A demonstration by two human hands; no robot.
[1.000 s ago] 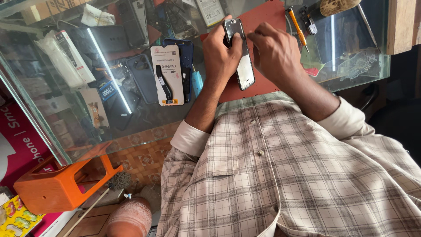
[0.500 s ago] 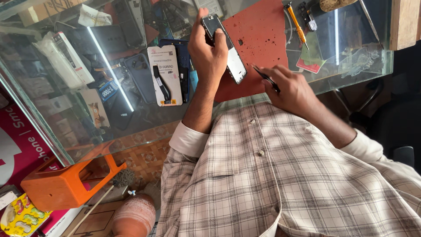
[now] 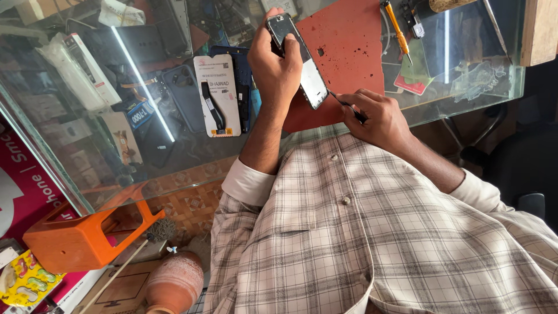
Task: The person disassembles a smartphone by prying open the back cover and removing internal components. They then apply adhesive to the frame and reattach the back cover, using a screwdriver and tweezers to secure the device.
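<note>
My left hand [image 3: 278, 64] grips a smartphone [image 3: 299, 58] upright above the glass counter, its screen side facing me and partly lifted from the body. My right hand [image 3: 375, 116] pinches a thin dark tool [image 3: 343, 103] whose tip touches the phone's lower edge. Both hands hover over a red work mat [image 3: 349, 46] on the glass counter [image 3: 465, 93]. My checked shirt fills the lower frame.
An orange-handled screwdriver [image 3: 396, 26] and a small red card [image 3: 410, 84] lie past the mat. Under the glass sit phone cases, a white parts packet [image 3: 216, 96] and boxes. An orange plastic stool [image 3: 81, 235] and a clay pot [image 3: 174, 285] stand on the floor at lower left.
My right hand left the phone's top, dropped toward me and brought a thin tool to the phone's lower edge. The left hand lifted and tilted the phone more upright.
</note>
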